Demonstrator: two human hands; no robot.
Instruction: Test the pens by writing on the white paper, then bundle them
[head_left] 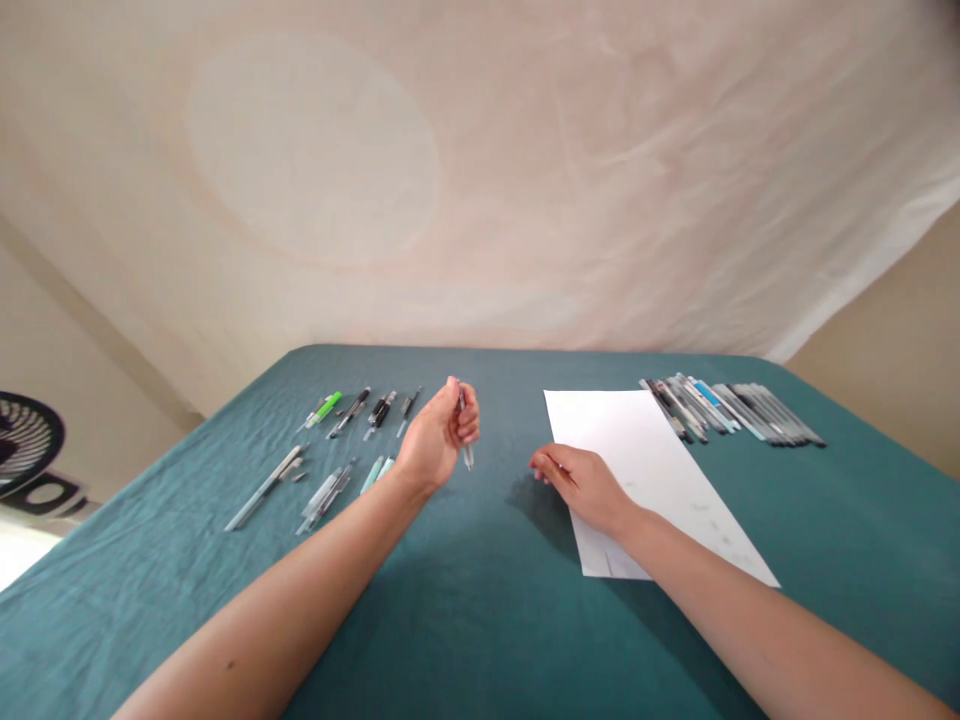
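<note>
My left hand is raised over the middle of the cloth with its fingers closed around a slim, clear pen, whose tip points down. Over the left edge of a white sheet of paper hovers my right hand, its fingers curled together in a pinch. Whether anything small sits between those fingertips is hidden. Faint grey marks show on the lower right of the paper.
Small groups of pens lie on the left, among them a green pen, dark pens and clear pens. At the right, a row of pens lies beside the paper. A black fan stands beyond the table's left side.
</note>
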